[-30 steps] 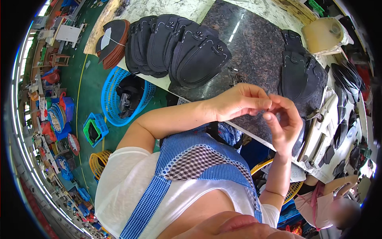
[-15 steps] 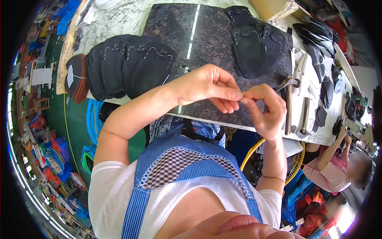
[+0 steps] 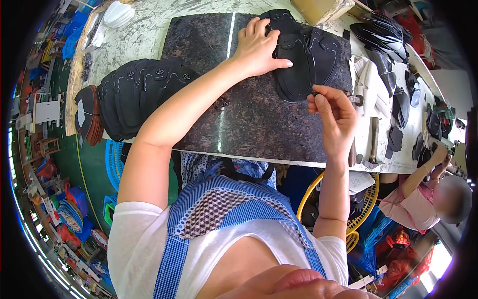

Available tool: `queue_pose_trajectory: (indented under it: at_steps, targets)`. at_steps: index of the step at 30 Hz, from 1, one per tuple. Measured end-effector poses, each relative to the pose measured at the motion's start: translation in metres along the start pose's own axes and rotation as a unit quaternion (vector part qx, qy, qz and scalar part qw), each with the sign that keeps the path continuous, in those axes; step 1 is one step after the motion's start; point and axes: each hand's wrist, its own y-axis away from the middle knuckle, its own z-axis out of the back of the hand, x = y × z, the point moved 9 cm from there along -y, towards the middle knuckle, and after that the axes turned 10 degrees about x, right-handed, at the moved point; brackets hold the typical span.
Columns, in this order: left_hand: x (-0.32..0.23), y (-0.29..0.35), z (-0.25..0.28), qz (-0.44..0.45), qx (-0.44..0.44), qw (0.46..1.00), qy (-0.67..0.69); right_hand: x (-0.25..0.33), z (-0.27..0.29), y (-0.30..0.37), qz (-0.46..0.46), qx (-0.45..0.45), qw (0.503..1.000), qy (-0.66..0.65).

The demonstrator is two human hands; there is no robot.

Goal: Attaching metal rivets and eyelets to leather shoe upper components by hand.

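Note:
With fingers spread, my left hand [image 3: 256, 50] reaches over the left edge of several black shoe-upper pieces [image 3: 295, 74] with pale stitch marks. Its thumb lies across one piece; whether the fingertips press on them I cannot tell. My right hand [image 3: 336, 117] hovers just nearer, thumb and fingers pinched around a tiny dark thing too small to name. Under both hands lies a dark speckled stone slab [image 3: 249, 122]. A row of overlapping black upper pieces [image 3: 137, 99] rests at the slab's left.
A brown banded stack [image 3: 90, 112] sits at the left table edge. Hammers [image 3: 373, 139], white cloth [image 3: 368, 89] and black pieces [image 3: 383, 37] lie on the right. A yellow basket [image 3: 306, 197] stands below the table edge; a co-worker [image 3: 411, 197] sits at far right.
My hands, fingertips together before, have parted. The left hand has gone forward to the black pieces with its fingers spread. The right stays pinched, slightly nearer the pieces.

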Motion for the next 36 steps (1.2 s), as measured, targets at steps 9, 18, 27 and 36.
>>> queue_pose_trajectory:
  at_steps: [9,18,27,36]
  targets:
    - [-0.024,0.020,0.040,-0.037,0.037,0.778,0.626,0.006,0.011,-0.001,0.038,-0.050,0.997,-0.039]
    - [-0.047,0.057,0.070,0.018,0.122,0.717,0.686,0.055,-0.016,-0.004,0.161,-0.019,0.981,0.106]
    - [-0.055,0.077,0.072,0.010,0.027,0.743,0.669,0.053,-0.024,0.011,0.204,-0.057,0.966,0.149]
    - [-0.061,0.093,0.058,0.035,-0.026,0.618,0.785,0.031,-0.023,0.024,0.139,-0.093,0.984,-0.057]
